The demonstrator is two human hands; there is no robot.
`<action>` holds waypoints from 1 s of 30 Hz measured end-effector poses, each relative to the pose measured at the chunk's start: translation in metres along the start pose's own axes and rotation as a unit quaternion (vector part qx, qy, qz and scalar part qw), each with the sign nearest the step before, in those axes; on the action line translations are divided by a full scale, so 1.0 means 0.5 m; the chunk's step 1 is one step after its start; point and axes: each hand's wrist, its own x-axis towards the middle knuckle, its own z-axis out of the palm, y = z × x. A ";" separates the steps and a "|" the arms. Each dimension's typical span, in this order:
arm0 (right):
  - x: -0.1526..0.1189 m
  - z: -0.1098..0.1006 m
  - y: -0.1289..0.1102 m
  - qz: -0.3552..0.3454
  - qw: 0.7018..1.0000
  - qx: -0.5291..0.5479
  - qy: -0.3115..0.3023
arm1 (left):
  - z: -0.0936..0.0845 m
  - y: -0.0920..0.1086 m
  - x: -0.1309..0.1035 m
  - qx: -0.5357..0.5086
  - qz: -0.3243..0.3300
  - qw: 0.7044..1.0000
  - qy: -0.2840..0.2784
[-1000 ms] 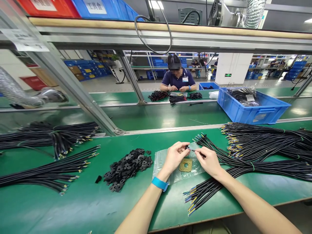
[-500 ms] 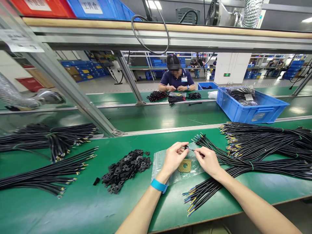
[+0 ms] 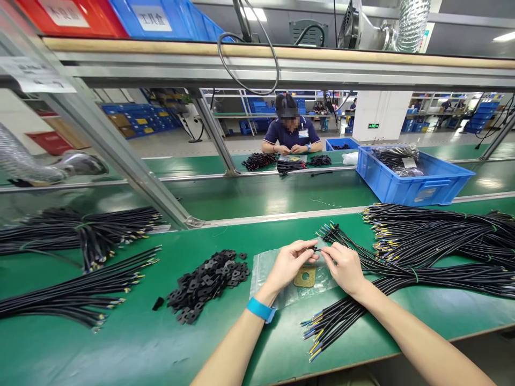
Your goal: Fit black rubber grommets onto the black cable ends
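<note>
Over a clear plastic bag (image 3: 263, 265), my left hand (image 3: 286, 264) pinches a small flat black piece (image 3: 314, 249), mostly hidden by the fingers. My right hand (image 3: 343, 264) is closed on a black cable whose end meets that piece; whether it passes through the hole cannot be seen. Below the fingers, a yellow-brown sponge (image 3: 300, 279) with a round hole lies on the bag. Left of the bag is a heap of flat black pieces with holes (image 3: 209, 284). Several cables with black pieces near their ends (image 3: 332, 231) lie just beyond my right hand.
Tied bundles of black cables (image 3: 438, 230) lie at the right, others (image 3: 80, 284) at the left. A blue bin (image 3: 426, 187) stands at the back right. Metal frame posts (image 3: 148, 182) rise behind the green table (image 3: 161, 354). A co-worker (image 3: 292, 131) sits opposite.
My hands have come closer together and slightly lower. The cable's thin end, visible between them before, now meets the black piece. The view has tilted up slightly.
</note>
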 end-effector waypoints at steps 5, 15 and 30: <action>0.001 -0.004 0.002 -0.020 1.000 -0.002 -0.011 | -0.006 0.004 0.003 -0.049 -0.067 0.996 0.024; 0.005 0.007 0.008 0.064 0.975 0.197 -0.078 | 0.012 0.023 -0.012 0.175 0.118 0.977 -0.011; 0.001 0.000 0.021 0.080 0.969 0.198 -0.122 | 0.016 0.012 -0.008 0.158 0.080 0.984 -0.018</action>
